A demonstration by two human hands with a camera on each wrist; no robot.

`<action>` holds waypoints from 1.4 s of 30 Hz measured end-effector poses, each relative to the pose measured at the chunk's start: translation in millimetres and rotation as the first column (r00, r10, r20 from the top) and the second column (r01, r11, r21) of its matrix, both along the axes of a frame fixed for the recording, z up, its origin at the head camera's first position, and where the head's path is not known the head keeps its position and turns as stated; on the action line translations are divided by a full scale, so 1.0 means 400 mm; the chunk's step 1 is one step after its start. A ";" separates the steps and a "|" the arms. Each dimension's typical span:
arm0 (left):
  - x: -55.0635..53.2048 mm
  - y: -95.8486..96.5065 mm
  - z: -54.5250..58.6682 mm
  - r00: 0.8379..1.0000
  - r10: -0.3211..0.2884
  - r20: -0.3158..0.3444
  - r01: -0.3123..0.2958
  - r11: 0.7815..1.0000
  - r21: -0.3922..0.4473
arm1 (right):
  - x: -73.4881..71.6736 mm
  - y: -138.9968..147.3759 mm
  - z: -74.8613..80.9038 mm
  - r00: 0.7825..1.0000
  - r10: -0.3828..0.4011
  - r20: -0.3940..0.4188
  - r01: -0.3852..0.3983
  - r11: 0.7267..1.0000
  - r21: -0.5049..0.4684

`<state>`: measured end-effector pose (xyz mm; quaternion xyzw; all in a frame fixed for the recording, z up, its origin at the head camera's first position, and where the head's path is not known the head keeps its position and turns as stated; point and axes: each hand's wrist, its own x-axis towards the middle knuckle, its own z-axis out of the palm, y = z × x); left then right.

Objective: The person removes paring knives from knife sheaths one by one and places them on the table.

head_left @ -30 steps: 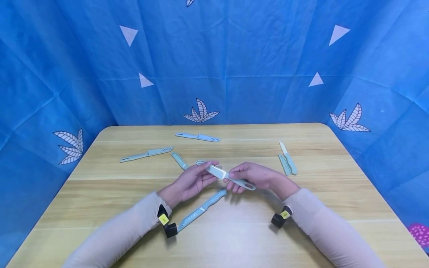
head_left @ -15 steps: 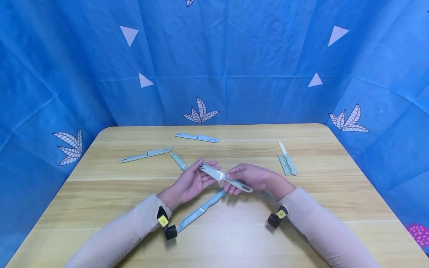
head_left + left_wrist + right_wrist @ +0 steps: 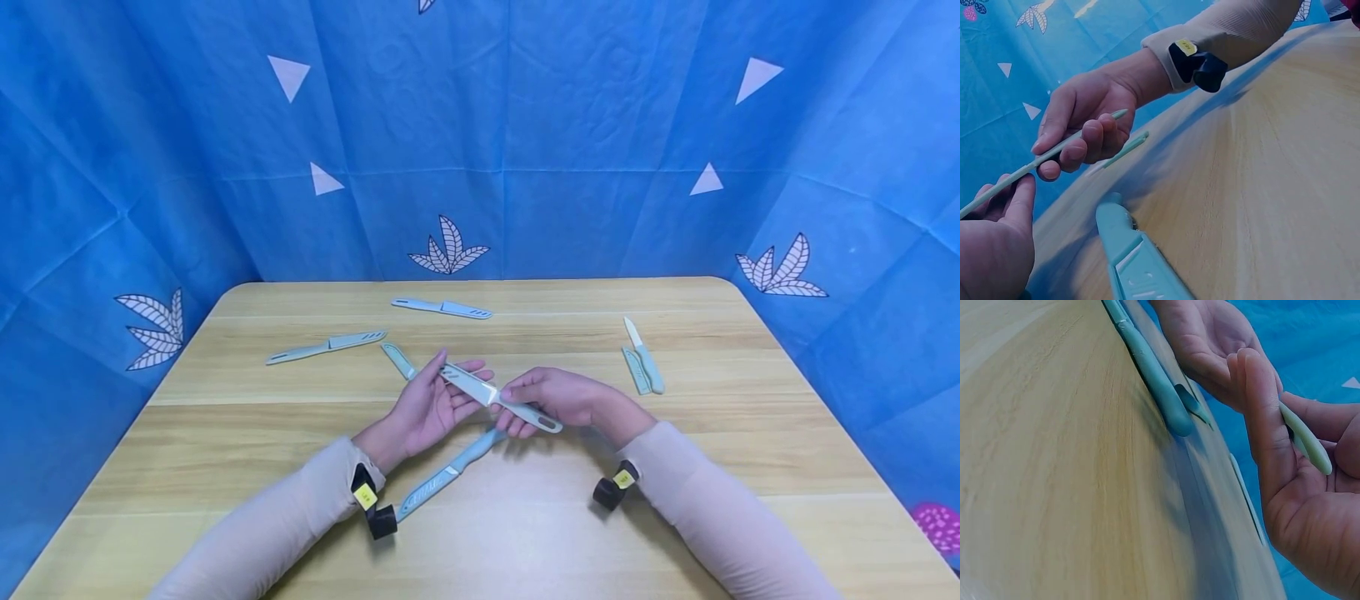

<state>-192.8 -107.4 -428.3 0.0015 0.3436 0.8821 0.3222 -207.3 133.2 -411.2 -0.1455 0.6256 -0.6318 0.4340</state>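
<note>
My right hand (image 3: 551, 396) pinches the handle (image 3: 536, 417) of a pale green knife between thumb and fingers. A sheath (image 3: 468, 385) with slots near its tip covers the blade, a bright strip showing beside the handle. My left hand (image 3: 427, 417) lies palm up under the sheath, fingers nearly straight, thumb beside its tip. In the left wrist view the knife (image 3: 1063, 145) appears edge-on, spanning both hands. Below them a larger sheathed knife (image 3: 450, 475) rests on the table, lettered "CERAMIC". Behind my left hand lies a green sheath-like piece (image 3: 399, 360), its near end hidden.
Two more sheathed knives lie on the wooden table (image 3: 675, 517): one far left (image 3: 326, 347), one at the back (image 3: 442, 308). At right, an unsheathed small knife (image 3: 647, 358) lies against its green sheath (image 3: 636, 371). Blue curtain (image 3: 570, 167) surrounds the table.
The held knife and my right hand have shifted slightly left. My left thumb has moved from on top of the sheath to beside its tip. The other knives have not moved.
</note>
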 end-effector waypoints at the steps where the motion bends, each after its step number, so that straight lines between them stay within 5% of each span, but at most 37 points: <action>1: 0.000 0.000 0.000 1.000 0.001 0.001 -0.001 1.000 0.001 | 0.000 -0.001 -0.001 1.000 0.000 0.001 0.000 1.000 0.000; 42: 0.003 0.000 -0.025 1.000 0.025 -0.010 -0.025 0.999 0.022 | -0.017 -0.009 -0.031 0.998 0.033 0.047 -0.032 0.999 -0.021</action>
